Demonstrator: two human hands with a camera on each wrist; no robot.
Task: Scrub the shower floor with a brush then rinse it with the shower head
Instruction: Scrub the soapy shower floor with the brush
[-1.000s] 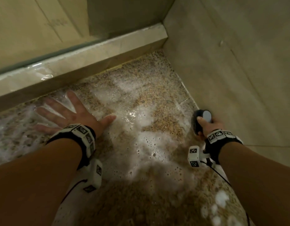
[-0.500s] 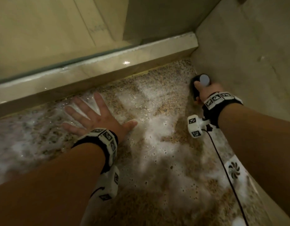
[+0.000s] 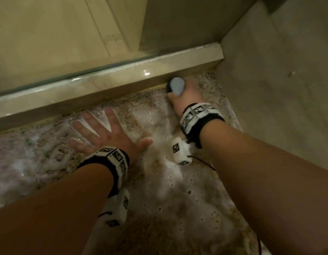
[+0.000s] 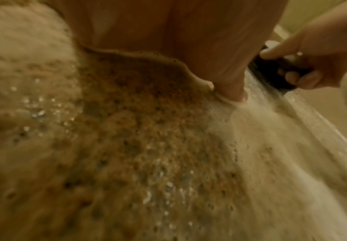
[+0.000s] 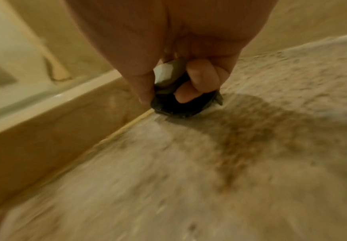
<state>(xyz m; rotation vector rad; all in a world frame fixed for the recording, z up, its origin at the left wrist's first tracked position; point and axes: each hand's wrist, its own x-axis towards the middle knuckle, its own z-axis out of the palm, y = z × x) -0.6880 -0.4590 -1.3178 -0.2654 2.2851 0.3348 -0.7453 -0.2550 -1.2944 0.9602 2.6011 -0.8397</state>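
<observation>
Fingers [image 5: 197, 76] curled round brush [image 5: 178, 104], left hand [image 3: 102, 133] splayed on floor [image 3: 178, 199]

Your right hand [image 3: 185, 94] has pushed the brush [image 3: 176, 86] forward, from beside the wall to the curb [image 3: 104, 85].

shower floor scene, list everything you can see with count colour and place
brush: one, black with grey top, on the floor against the curb near the far right corner
shower floor: one, speckled brown, wet
foam: white patches, spread over the floor
curb: one, beige, along the floor's far edge
wall: beige, right side
wrist bands: two, black and white, one per wrist
left hand: flat on the floor, fingers spread
right hand: grips the brush
</observation>
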